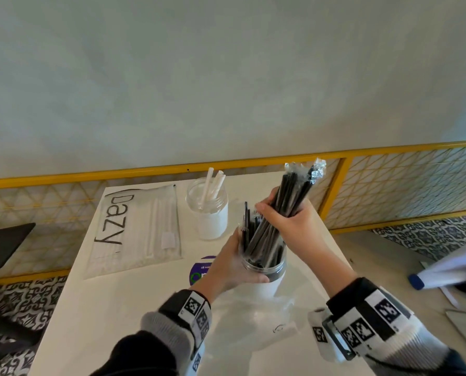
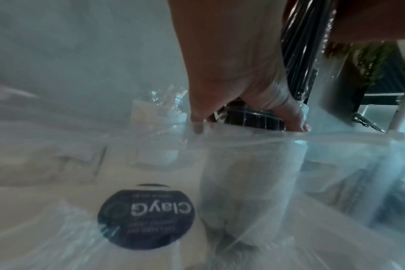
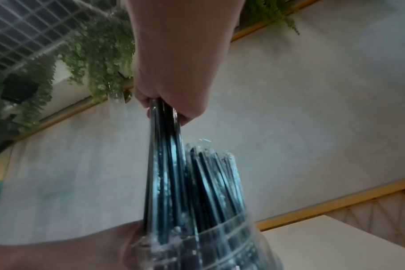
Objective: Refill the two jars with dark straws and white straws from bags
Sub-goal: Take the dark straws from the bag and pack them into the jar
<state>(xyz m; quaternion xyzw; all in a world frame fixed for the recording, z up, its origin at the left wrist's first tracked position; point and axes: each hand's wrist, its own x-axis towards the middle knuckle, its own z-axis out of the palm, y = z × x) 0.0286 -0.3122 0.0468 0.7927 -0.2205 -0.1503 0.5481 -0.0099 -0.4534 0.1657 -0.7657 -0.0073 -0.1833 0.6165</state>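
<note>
Gripping a bundle of dark straws (image 1: 286, 202) in the right hand (image 1: 288, 221), lower ends inside the near jar (image 1: 264, 270), left hand (image 1: 234, 264) clasping its rim, white-straw jar (image 1: 207, 210) at ten o'clock, bag of white straws (image 1: 137, 229) at nine o'clock.

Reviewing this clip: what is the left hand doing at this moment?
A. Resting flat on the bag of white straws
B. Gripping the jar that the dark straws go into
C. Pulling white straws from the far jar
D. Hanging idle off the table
B: the left hand wraps around the rim of the near jar while the right hand holds the bundle of dark straws in its mouth.
</note>
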